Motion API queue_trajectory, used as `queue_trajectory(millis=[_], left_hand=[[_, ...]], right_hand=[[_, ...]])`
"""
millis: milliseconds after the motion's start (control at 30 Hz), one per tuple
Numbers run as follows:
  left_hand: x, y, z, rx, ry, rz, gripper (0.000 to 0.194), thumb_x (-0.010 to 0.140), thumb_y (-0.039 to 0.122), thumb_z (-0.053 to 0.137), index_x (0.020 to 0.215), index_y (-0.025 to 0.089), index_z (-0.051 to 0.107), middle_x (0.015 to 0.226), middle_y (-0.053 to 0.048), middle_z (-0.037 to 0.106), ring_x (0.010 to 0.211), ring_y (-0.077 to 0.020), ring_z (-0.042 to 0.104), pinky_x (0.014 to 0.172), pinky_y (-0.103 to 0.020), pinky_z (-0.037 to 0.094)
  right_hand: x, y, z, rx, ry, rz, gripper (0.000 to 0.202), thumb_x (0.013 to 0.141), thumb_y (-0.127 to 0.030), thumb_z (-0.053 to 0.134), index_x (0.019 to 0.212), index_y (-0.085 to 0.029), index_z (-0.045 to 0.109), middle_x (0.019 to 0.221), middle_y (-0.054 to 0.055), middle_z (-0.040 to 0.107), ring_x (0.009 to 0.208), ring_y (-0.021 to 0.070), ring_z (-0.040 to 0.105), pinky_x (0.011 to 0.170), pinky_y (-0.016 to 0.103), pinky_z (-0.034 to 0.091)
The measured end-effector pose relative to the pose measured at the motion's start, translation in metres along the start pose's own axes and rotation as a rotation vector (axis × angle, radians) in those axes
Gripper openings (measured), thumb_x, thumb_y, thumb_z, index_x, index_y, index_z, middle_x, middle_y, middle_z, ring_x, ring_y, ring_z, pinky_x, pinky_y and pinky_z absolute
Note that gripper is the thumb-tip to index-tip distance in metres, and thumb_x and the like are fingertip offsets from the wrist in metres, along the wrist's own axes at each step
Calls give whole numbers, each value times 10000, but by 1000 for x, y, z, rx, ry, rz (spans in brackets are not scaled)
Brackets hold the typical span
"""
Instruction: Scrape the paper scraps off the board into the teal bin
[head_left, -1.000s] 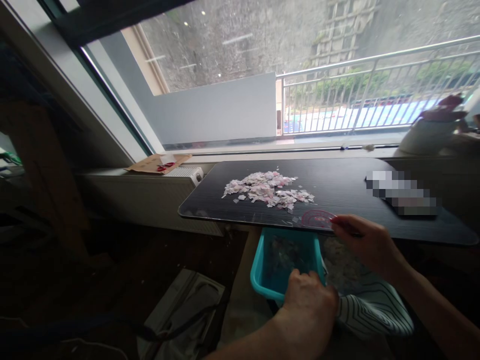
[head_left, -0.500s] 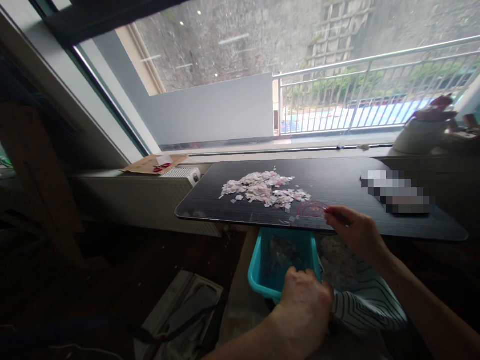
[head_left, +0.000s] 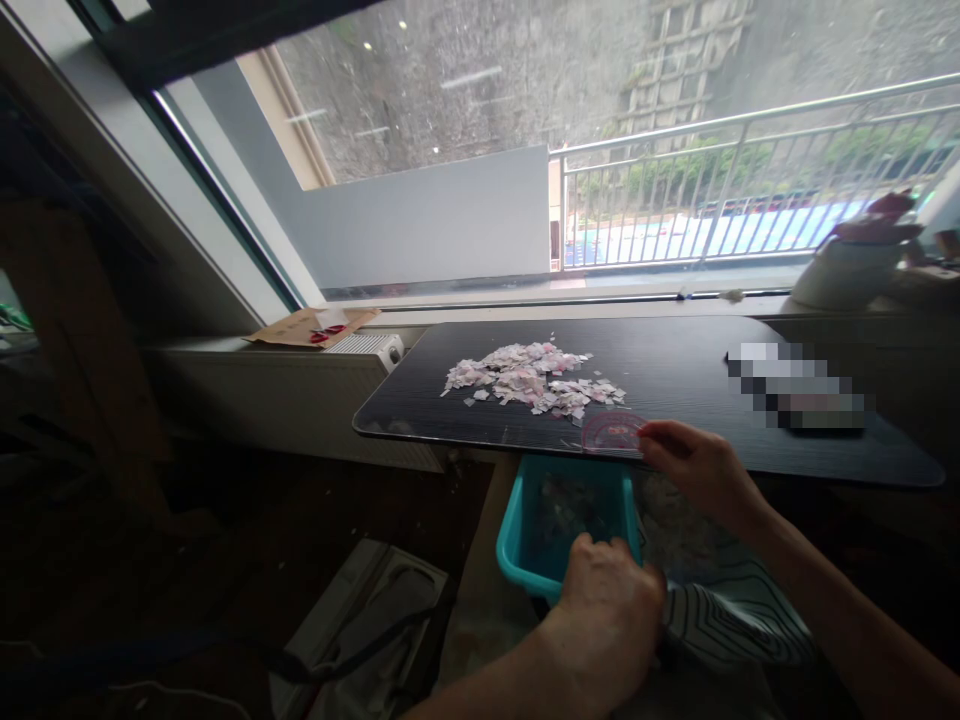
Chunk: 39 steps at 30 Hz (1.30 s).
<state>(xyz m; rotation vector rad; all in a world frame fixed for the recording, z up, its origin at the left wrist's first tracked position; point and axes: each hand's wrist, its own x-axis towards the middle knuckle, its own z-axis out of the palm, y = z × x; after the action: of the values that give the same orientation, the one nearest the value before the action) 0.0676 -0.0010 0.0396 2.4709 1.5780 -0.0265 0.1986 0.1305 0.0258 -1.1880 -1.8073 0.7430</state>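
In the head view, we hold the clear, pink-marked protractor (head_left: 611, 432) at the near edge of the worktop (head_left: 675, 355), just beside the paper scraps (head_left: 525, 378), our right hand (head_left: 694, 465) pinching its right end in a narrow grip of thumb and fingers. It looks light, thin and fairly stiff, perhaps a little slippery, so that end seems a sound place to take it. Our left hand (head_left: 611, 610) closes over the near right rim of the teal bin (head_left: 511, 548), which looks light and firm-walled.
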Motion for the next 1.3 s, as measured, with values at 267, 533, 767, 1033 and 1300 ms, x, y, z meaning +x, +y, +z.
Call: queue_trajectory(millis=[267, 533, 767, 1033, 1300], left_hand=[[-2, 0, 1, 2, 1, -13, 158, 774, 292, 655, 854, 157, 638, 794, -91, 624, 798, -236, 578, 771, -366, 428], [-3, -1, -2, -1, -19, -20, 143, 830, 275, 580, 869, 154, 646, 805, -101, 627, 806, -243, 583, 786, -383, 428], [-2, -1, -1, -22, -1, -13, 159, 807, 296, 617, 858, 150, 651, 789, -105, 632, 797, -250, 589, 764, -385, 434], [-1, -1, -4, -13, -31, -15, 135, 804, 270, 617, 846, 149, 658, 779, -108, 636, 782, -250, 596, 750, -381, 435], [-2, -2, -7, -21, -21, -17, 171, 811, 316, 633, 852, 152, 661, 794, -103, 643, 796, -248, 600, 749, -369, 438]], right_hand=[[-3, 7, -11, 30, 119, 32, 213, 725, -369, 632, 844, -201, 684, 718, 36, 720, 660, 208, 676, 628, 320, 551], [-10, -1, -5, 83, 49, 33, 177, 727, -355, 631, 821, -215, 683, 698, 28, 714, 634, 203, 674, 620, 317, 555], [-5, 0, -4, 63, -9, 52, 189, 732, -348, 622, 829, -195, 676, 726, 37, 717, 650, 201, 677, 630, 317, 550], [7, -4, 12, 126, -29, 48, 210, 739, -356, 611, 848, -189, 678, 709, 35, 713, 637, 199, 675, 632, 322, 558], [3, -6, 2, 80, -12, 81, 222, 721, -356, 611, 846, -185, 677, 714, 41, 709, 650, 204, 674, 636, 319, 550]])
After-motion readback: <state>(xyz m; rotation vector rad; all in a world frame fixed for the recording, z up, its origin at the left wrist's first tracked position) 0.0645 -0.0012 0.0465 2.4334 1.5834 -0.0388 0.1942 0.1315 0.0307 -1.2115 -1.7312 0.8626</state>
